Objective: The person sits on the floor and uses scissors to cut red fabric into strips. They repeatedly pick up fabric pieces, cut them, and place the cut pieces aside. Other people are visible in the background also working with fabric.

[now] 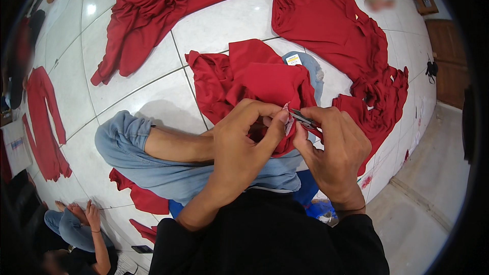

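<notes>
A red garment [270, 81] lies bunched over my lap and crossed legs. Between thumb and fingertips, my left hand [244, 142] pinches its edge, where a small whitish, frayed-looking bit [288, 120] sticks up. My right hand [333, 145] is closed around small metal thread snips [303, 117], whose dark tip points at that pinched edge. Part of the snips is hidden by my fingers. The two hands almost touch, just above the cloth.
Red garments lie in heaps on the white tiled floor, at the far left [147, 15], far right [326, 25] and right [377, 117]. Another red garment [46, 117] is spread at the left. A seated person [76, 229] is at the lower left. A wooden cabinet [448, 61] stands right.
</notes>
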`<action>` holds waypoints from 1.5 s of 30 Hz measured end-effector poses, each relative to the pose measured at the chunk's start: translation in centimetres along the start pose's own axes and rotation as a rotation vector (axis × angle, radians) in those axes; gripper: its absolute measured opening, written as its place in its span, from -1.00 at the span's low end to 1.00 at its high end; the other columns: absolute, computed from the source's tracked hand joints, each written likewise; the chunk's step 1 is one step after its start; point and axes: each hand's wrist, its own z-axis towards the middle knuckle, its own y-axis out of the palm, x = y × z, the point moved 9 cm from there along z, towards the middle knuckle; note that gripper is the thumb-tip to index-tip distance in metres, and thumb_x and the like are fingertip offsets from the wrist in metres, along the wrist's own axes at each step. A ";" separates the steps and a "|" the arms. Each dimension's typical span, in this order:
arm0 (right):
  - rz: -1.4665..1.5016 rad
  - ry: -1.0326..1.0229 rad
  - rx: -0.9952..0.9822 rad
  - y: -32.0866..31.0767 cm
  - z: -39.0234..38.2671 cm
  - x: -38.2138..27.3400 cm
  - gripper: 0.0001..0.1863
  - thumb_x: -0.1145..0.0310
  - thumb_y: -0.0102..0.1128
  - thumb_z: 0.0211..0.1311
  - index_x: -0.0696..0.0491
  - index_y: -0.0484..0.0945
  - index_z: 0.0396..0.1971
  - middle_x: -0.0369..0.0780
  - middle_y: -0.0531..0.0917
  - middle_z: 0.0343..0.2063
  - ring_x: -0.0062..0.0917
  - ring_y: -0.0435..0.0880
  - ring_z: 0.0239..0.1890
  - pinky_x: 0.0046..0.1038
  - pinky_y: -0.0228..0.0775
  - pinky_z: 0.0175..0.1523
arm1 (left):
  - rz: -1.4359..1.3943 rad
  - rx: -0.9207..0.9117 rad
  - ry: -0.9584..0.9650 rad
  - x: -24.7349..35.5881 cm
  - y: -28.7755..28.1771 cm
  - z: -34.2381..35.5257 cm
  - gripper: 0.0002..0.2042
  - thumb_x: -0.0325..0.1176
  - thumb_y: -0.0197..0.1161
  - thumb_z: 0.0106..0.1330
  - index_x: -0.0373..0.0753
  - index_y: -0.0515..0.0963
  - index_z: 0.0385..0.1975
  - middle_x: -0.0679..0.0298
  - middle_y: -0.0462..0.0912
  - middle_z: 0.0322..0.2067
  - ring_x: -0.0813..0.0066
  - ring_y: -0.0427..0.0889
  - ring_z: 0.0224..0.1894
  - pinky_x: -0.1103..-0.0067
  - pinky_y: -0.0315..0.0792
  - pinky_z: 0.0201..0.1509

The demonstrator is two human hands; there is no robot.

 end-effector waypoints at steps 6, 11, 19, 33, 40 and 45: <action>-0.077 -0.045 0.004 -0.1 -0.2 -0.4 -0.70 0.42 0.49 0.01 0.05 0.68 -0.21 -0.29 0.54 -0.48 -0.48 0.52 -0.52 -0.41 0.29 -0.47 | 0.081 -0.040 0.035 0.5 0.2 -0.2 -0.87 -0.48 0.38 0.44 -0.44 0.68 -0.20 0.27 0.67 -0.29 0.64 0.67 -0.31 0.66 0.53 -0.23; -0.091 -0.101 -0.005 0.4 0.0 -0.8 -0.70 0.39 0.47 0.02 0.07 0.69 -0.19 -0.30 0.53 -0.49 -0.50 0.50 -0.53 -0.44 0.27 -0.49 | 0.080 -0.057 0.019 0.2 0.3 -0.4 -0.89 -0.49 0.37 0.44 -0.43 0.67 -0.20 0.27 0.66 -0.30 0.63 0.67 -0.30 0.66 0.53 -0.23; 0.786 0.606 -0.102 3.4 -2.0 4.1 -0.78 0.53 0.50 0.22 0.21 0.63 -0.21 -0.33 0.64 -0.37 -0.75 0.57 -0.26 -0.66 0.38 -0.15 | 0.091 0.035 0.138 0.2 0.0 -0.3 -0.88 -0.51 0.32 0.47 -0.44 0.64 -0.13 0.24 0.69 -0.24 0.60 0.69 -0.23 0.64 0.56 -0.16; 1.292 0.832 -0.111 8.2 -3.4 5.2 -0.90 0.48 0.31 0.39 0.21 0.66 -0.24 -0.36 0.60 -0.40 -0.72 0.50 -0.30 -0.62 0.32 -0.12 | 0.163 0.149 0.183 1.1 -0.9 0.1 -0.84 -0.51 0.46 0.29 -0.36 0.65 -0.20 0.15 0.72 -0.25 0.39 0.72 -0.30 0.53 0.55 -0.21; 1.100 0.619 0.023 7.0 -3.0 4.2 -0.93 0.59 0.33 0.31 0.25 0.60 -0.30 -0.29 0.58 -0.33 -0.68 0.48 -0.27 -0.60 0.30 -0.13 | 0.128 0.126 0.152 0.4 -1.3 -0.2 -0.88 -0.53 0.48 0.22 -0.36 0.67 -0.31 0.16 0.72 -0.34 0.33 0.75 -0.35 0.49 0.58 -0.27; 1.008 0.599 0.016 6.5 -2.5 3.9 -0.93 0.58 0.31 0.32 0.23 0.59 -0.29 -0.32 0.53 -0.37 -0.69 0.46 -0.28 -0.62 0.28 -0.15 | 0.071 0.140 0.164 0.4 -1.0 -0.1 -0.90 -0.56 0.46 0.22 -0.35 0.67 -0.31 0.16 0.72 -0.36 0.35 0.75 -0.36 0.52 0.57 -0.28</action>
